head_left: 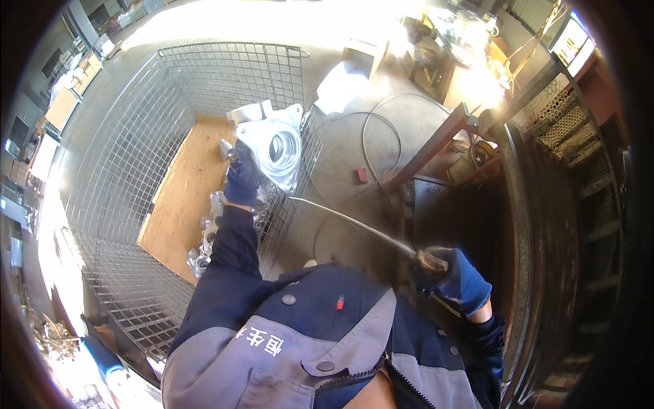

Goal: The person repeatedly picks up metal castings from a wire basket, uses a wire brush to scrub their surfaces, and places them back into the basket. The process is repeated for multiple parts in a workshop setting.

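Observation:
My left hand (243,176), in a dark blue work glove, grips a silvery metal casting (278,146) by its left side. The casting has a triangular flange with small corner holes, a round bore facing up, and a short tubular part at its upper left. It is held up at the right side of the wire cage. My right hand (455,278), also gloved, is closed around the handle end of a long thin metal rod (354,221). The rod's far tip lies at the casting's lower corner; whether it touches, I cannot tell. What shape the tip has is too small to make out.
A wire mesh cage (122,136) with a wooden board (178,180) stands at left, several similar castings (206,238) inside. A cable (366,140) loops over the concrete floor near a small red block (362,176). Rusty steel framework (436,146) rises at right.

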A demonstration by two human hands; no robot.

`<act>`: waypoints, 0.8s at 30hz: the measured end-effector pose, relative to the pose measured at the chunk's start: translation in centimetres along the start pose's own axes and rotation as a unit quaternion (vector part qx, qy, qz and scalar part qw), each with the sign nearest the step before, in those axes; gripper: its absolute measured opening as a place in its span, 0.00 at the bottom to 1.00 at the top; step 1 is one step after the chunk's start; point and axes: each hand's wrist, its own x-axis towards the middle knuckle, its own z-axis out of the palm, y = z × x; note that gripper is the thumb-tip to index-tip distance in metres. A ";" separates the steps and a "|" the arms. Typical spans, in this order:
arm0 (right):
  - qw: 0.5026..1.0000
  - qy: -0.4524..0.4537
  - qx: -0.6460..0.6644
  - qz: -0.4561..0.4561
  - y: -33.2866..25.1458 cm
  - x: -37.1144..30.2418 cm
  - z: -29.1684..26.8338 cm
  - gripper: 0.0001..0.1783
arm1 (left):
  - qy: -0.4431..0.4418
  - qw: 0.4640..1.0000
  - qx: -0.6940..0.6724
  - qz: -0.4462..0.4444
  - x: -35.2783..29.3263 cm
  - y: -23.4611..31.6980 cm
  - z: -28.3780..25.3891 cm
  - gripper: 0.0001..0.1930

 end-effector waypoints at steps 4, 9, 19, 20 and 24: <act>0.998 0.053 0.004 -0.023 -2.1 -0.7 -0.4 0.15 | 0.008 0.999 0.050 0.016 -1.1 0.8 -0.2 0.24; 0.997 0.030 0.066 -0.016 -0.7 -1.8 -2.0 0.12 | -0.037 0.992 0.116 0.035 -3.3 3.8 -1.3 0.23; 0.990 -0.041 0.131 0.005 -0.2 -3.0 -6.5 0.18 | -0.392 0.918 -0.011 0.053 -3.6 19.4 -2.3 0.50; 0.997 -0.036 0.042 -0.056 0.6 -2.3 -5.9 0.19 | -0.412 0.909 -0.007 0.068 -3.7 19.9 -2.3 0.47; 0.990 -0.091 -0.054 -0.089 -1.8 1.5 -4.4 0.19 | -0.455 0.883 0.050 0.100 -4.7 20.0 -2.7 0.46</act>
